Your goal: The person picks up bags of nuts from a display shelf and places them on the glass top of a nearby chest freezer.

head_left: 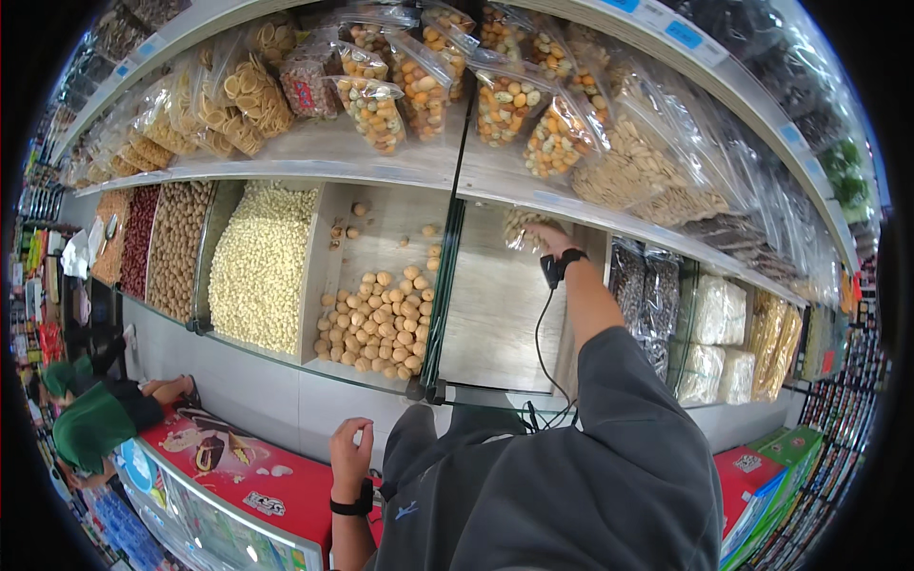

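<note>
My right hand (546,238) reaches into the bare pale bin (500,305) right of the centre divider. Its fingers are closed on a clear plastic bag (521,228) with pale pieces inside, at the bin's back edge. What exactly fills the bag is too small to tell. A black strap and a small device with a cable (540,333) sit on that wrist. Low beside my body hangs my left hand (351,455), fingers loosely curled and apart from the thumb, with nothing in it. A black band (352,500) is round the left wrist.
Left of the glass divider (444,295) lie round tan nuts (381,324), then a bin of pale kernels (262,266). An upper shelf (381,167) with bagged snacks overhangs the bins. Dark packets (643,290) stand right. Behind me are a red freezer (238,466) and a person in green (95,428).
</note>
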Demonstrator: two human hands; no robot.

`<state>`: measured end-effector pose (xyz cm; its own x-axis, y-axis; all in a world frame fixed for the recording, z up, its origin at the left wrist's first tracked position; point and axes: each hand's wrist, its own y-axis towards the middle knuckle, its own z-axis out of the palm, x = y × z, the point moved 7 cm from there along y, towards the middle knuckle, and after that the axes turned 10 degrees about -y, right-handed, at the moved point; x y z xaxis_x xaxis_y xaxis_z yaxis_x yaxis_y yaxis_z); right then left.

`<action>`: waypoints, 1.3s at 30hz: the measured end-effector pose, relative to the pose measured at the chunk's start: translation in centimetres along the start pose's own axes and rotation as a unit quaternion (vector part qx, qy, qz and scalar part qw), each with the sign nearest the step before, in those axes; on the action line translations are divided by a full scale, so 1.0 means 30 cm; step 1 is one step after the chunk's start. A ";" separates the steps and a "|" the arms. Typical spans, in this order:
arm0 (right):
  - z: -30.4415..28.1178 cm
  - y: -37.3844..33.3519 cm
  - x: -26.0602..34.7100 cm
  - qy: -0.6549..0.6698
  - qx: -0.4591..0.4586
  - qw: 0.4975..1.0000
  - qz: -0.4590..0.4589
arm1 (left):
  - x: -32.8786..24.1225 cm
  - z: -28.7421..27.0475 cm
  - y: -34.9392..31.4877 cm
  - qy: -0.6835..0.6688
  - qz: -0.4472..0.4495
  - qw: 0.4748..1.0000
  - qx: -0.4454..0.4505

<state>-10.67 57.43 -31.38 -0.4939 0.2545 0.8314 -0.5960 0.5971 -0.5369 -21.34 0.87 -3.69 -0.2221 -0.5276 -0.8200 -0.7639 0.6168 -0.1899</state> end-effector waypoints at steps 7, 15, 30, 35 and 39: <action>0.357 -0.686 0.133 0.092 0.080 0.992 -0.028 | 0.130 0.095 0.100 -0.187 -0.019 0.976 0.114; 0.859 -1.153 0.259 0.006 0.168 0.985 -0.049 | 0.064 0.190 0.109 -0.471 -0.135 0.822 0.289; 0.636 -0.719 -0.075 0.169 0.061 0.969 0.169 | 0.380 0.044 -0.020 -0.702 -0.210 0.671 0.110; 0.310 -0.365 -0.100 0.002 -0.060 0.988 0.142 | 0.403 0.063 0.006 -0.721 -0.211 0.649 0.122; 0.186 -0.088 -0.072 0.018 -0.112 0.985 0.133 | 0.409 0.110 0.027 -0.732 -0.203 0.648 0.053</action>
<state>-11.56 51.05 -32.55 -0.5884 0.4488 0.6726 -0.2929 0.6571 -0.6946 -22.68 -3.19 -15.68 0.8568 0.4126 -0.3093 -0.5156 0.6787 -0.5230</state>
